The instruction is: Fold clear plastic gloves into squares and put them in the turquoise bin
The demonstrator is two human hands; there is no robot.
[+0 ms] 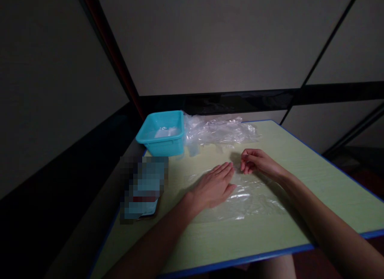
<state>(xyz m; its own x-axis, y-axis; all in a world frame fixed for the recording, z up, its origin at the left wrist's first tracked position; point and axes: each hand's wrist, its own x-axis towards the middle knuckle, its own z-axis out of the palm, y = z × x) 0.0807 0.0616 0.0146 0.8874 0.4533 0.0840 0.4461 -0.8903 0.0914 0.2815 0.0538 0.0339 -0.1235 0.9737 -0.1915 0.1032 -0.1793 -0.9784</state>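
Note:
A clear plastic bag [240, 205] lies spread on the table, thin and slightly wrinkled, with bright reflections on it. My left hand [214, 185] rests flat on its left part, palm down and fingers stretched out. Close to the far edge of the bag is my right hand [255, 161], its fingers curled in toward the palm. Whatever those fingers may pinch is hidden or too small to make out.
The pale green table [315, 183] has a blue edge. A turquoise plastic basin [162, 145] with something white inside stands at the back left, beside a heap of crumpled clear plastic [222, 131]. A pixelated phone-like object [147, 191] lies at the left edge. Wall panels rise behind.

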